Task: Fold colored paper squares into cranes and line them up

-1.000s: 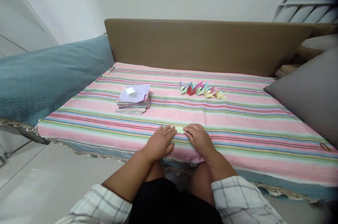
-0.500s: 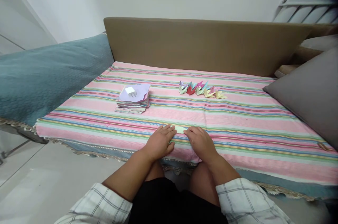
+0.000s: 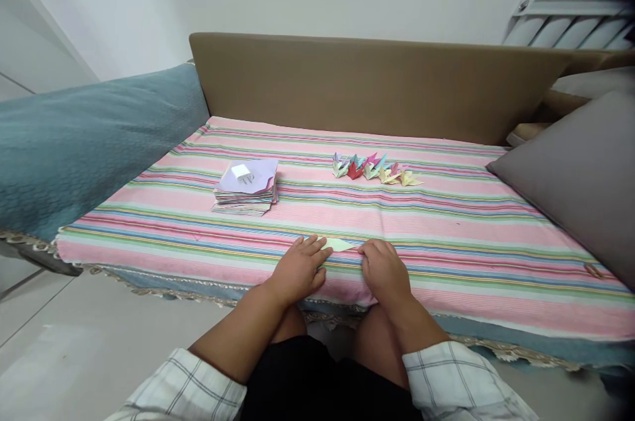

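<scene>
A narrow strip of pale green folded paper (image 3: 338, 244) lies on the striped cloth, tapering to a point at its right end. My left hand (image 3: 300, 269) rests flat over its left part, fingers stretched out and pressing it down. At the pointed end is my right hand (image 3: 385, 270), its fingers curled together and the fingertips at the paper's tip. The left end of the paper is hidden under my left fingers. Beyond my hands stand several folded paper cranes (image 3: 370, 168) in mixed colours, grouped close together.
A stack of coloured paper sheets (image 3: 243, 201) lies to the left, with a white plug adapter (image 3: 241, 173) on top. The striped cloth (image 3: 436, 222) covers the sofa seat. A grey cushion (image 3: 580, 176) leans at the right, and a brown backrest (image 3: 357, 87) rises behind.
My right hand has slid a little to the right, baring the paper's pointed right end. My left hand stays flat on the paper. The whole view has shifted slightly.
</scene>
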Demonstrator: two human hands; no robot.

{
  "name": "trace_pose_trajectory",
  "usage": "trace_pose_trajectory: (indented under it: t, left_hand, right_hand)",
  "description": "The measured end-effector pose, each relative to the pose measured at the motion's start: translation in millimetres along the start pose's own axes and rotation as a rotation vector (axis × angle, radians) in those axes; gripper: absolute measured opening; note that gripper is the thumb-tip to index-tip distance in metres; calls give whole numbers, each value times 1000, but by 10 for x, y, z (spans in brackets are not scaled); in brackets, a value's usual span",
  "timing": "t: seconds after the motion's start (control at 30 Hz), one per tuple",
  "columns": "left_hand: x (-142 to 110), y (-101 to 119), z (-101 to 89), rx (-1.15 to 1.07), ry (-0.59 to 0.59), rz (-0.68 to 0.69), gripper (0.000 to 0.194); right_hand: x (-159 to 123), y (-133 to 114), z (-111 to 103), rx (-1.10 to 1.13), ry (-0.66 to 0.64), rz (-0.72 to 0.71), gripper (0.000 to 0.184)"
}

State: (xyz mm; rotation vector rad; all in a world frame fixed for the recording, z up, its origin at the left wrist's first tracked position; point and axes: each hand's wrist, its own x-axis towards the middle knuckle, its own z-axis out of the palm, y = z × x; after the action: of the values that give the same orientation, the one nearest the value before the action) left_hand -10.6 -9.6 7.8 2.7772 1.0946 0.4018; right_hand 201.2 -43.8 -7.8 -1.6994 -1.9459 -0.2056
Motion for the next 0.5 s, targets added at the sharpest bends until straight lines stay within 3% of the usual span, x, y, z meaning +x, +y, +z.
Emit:
trace_pose_trajectory:
  t: [0.1, 0.2, 0.37, 0.5]
  left_hand:
    - [-1, -4, 20, -2, 18, 8, 49]
    - [-2, -5, 29, 2, 23, 9, 50]
    - [-3, 11, 8, 10, 10, 6, 50]
    - [18, -3, 25, 10, 64, -14, 41]
  right_hand:
    - [24, -86, -23, 79, 42, -103, 29]
    - [15, -199, 21, 84, -44, -311, 37]
    - [-44, -252, 126, 16, -227, -306, 45]
    - [-10, -214, 140, 21, -212, -295, 38]
